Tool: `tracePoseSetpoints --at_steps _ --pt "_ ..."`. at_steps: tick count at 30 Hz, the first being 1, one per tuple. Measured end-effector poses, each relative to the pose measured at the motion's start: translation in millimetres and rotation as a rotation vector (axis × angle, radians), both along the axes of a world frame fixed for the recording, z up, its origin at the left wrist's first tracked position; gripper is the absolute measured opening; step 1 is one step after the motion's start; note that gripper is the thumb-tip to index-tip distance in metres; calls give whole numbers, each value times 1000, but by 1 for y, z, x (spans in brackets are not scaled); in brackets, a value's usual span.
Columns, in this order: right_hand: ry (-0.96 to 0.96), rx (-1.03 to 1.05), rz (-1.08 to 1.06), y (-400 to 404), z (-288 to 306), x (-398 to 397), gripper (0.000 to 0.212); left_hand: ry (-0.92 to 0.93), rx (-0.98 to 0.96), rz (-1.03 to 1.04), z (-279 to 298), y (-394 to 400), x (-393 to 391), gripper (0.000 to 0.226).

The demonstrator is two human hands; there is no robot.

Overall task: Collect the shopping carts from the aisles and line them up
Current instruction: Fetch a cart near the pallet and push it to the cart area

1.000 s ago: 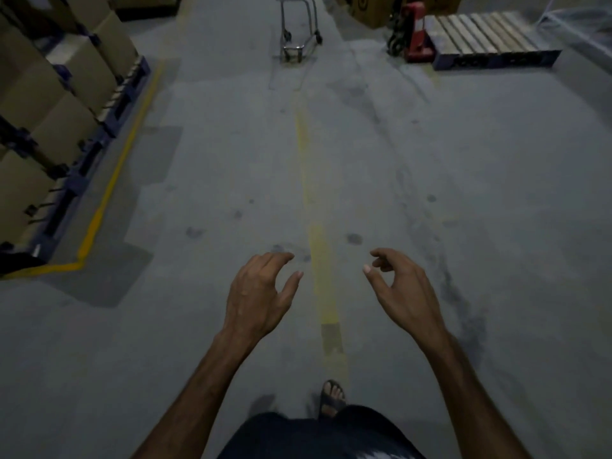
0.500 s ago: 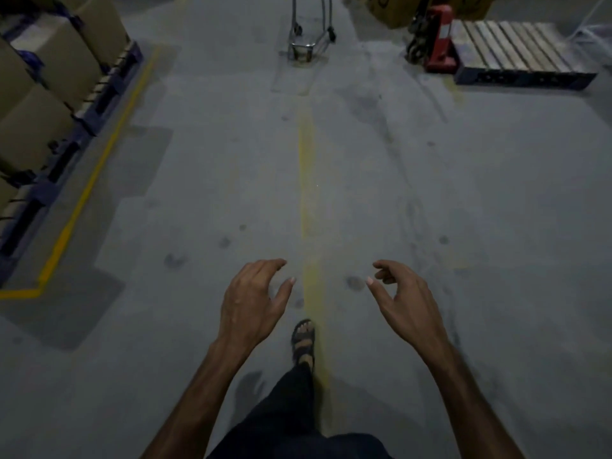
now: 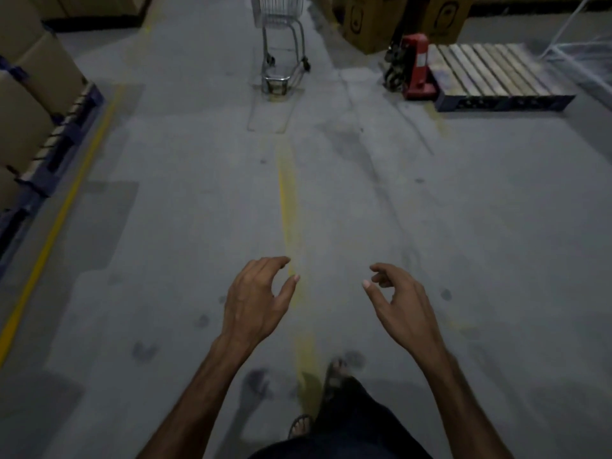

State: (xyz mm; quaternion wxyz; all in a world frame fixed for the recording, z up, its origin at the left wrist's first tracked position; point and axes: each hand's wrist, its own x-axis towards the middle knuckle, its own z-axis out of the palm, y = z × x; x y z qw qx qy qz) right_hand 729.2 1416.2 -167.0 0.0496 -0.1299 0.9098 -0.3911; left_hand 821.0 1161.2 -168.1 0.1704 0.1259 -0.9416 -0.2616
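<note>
Grey warehouse floor (image 3: 430, 226) is seen stretching ahead, and a shopping cart (image 3: 280, 44) is found at its far end, well apart from the person, on the faded yellow line (image 3: 287, 207). Nothing is held: left hand (image 3: 255, 299) and right hand (image 3: 402, 304) are loosely curled, released. A red pallet jack (image 3: 415, 66) and pallet (image 3: 490, 77) are parked near the cart; a wide swing could be snagged there.

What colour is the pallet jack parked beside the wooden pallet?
Red, with dark wheels: the pallet jack stands at the left end of the pallet, seen in the head view.
</note>
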Motion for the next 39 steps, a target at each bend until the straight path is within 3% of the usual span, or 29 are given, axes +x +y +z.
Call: tracePoseSetpoints --at_steps 8,15,24,30,39 --pt "-38 -9 35 -60 -30 -187 33 -36 -14 23 -21 -65 -182 33" --pt "-32 -13 125 -132 -18 -366 33 -15 -43 74 6 -120 -341 40" --pt "-10 35 234 -235 -5 -544 34 -46 -9 198 1 -204 -480 33" --pt "-19 65 216 -303 -19 -650 34 -31 2 165 -22 -283 -602 38" --pt "19 43 105 -416 14 -823 33 12 -24 70 5 -408 -800 33"
